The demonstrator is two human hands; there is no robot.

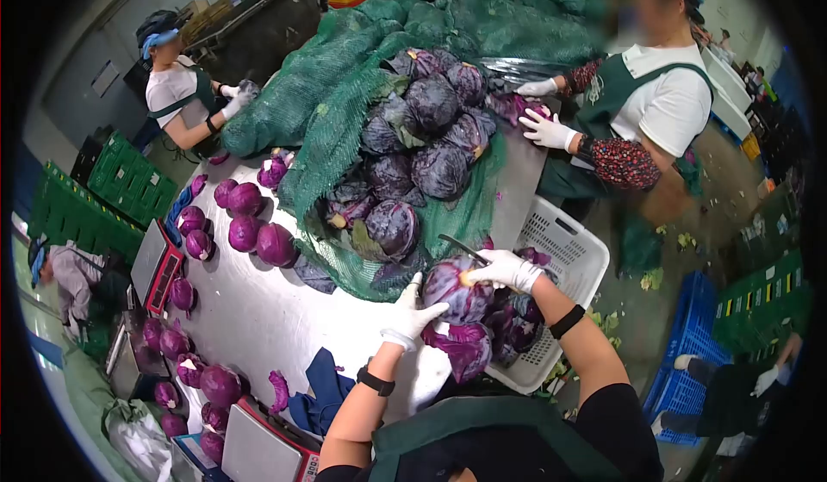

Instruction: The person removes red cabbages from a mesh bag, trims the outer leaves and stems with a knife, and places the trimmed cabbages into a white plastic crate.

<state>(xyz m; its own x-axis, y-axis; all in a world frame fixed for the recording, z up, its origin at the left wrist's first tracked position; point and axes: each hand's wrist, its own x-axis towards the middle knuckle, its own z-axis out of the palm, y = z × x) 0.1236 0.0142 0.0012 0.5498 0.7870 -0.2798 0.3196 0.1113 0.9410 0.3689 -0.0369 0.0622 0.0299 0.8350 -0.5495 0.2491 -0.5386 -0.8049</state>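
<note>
My right hand (506, 270), in a white glove, is closed round a knife (461, 246) whose dark blade points up and left. It rests against the pale stem end of a red cabbage (457, 291). On the left side of that cabbage is my left hand (413, 311), also gloved, its thumb and fingers apart. Loose purple leaves (465, 349) hang just below the cabbage. A white basket (590, 262) holding more cabbage and leaves stands to the right. Beyond my hands, dark cabbages (441, 170) spill from an open green net sack (319, 159).
Peeled cabbages (245, 233) lie across the metal table (250, 310). Two red-edged scales (153, 267) and a blue cloth (323, 391) are on the left. One co-worker (663, 94) handles a cabbage at the right; another (181, 94) stands far left. Blue crates (689, 353) stand right.
</note>
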